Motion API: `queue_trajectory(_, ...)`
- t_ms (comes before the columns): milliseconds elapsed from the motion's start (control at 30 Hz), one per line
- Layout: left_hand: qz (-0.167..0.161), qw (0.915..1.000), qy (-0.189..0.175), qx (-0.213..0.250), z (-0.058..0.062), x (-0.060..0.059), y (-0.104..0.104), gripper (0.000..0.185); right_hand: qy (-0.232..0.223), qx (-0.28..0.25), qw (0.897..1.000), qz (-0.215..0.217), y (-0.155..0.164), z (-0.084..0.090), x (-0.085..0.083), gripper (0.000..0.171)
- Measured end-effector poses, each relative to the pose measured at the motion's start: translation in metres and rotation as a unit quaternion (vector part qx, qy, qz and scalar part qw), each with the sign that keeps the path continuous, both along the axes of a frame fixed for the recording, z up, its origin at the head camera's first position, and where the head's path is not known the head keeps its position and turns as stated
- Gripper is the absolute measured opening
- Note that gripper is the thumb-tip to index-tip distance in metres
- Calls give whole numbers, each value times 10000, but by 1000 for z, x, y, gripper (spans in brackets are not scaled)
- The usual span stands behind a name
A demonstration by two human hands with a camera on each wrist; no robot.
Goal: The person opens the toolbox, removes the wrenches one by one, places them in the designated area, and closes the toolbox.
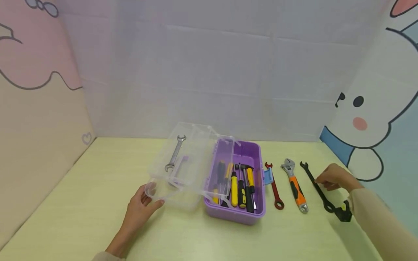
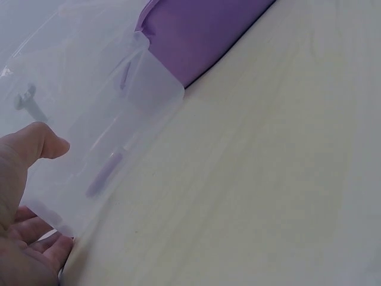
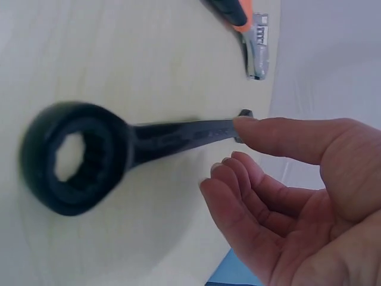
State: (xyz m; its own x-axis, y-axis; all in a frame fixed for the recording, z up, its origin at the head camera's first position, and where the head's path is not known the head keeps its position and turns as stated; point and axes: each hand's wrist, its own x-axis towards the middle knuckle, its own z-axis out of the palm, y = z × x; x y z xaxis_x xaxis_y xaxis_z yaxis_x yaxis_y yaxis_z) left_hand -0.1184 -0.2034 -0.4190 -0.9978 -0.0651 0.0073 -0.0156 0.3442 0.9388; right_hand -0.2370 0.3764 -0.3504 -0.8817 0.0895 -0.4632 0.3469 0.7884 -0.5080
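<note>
My left hand (image 1: 138,210) holds the near left corner of the toolbox's clear lid (image 1: 196,177), thumb over it and fingers round its edge. The lid is swung open to the left of the purple toolbox (image 1: 233,216). A silver open-ended wrench (image 1: 175,154) shows within the lid's outline. On the right, my right hand (image 1: 336,177) pinches a black combination wrench (image 3: 178,138) near its open end. In the right wrist view the thumb presses on the shank and the other fingers curl beside it. The wrench's ring end is close to that camera.
Screwdrivers (image 1: 234,190) and a hammer (image 1: 247,181) lie in the toolbox. Right of it are a red wrench (image 1: 275,188), an orange-handled adjustable wrench (image 1: 296,188) and a black tape measure (image 1: 344,214). A blue latch (image 1: 268,176) juts from the box's right side. Fabric walls enclose the table.
</note>
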Motion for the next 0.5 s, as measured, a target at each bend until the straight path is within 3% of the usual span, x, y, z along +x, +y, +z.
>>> queue_trajectory(500,-99,9998,-175,80,3,2,1,70,241,358,9926,1135,-28,47,-11,20)
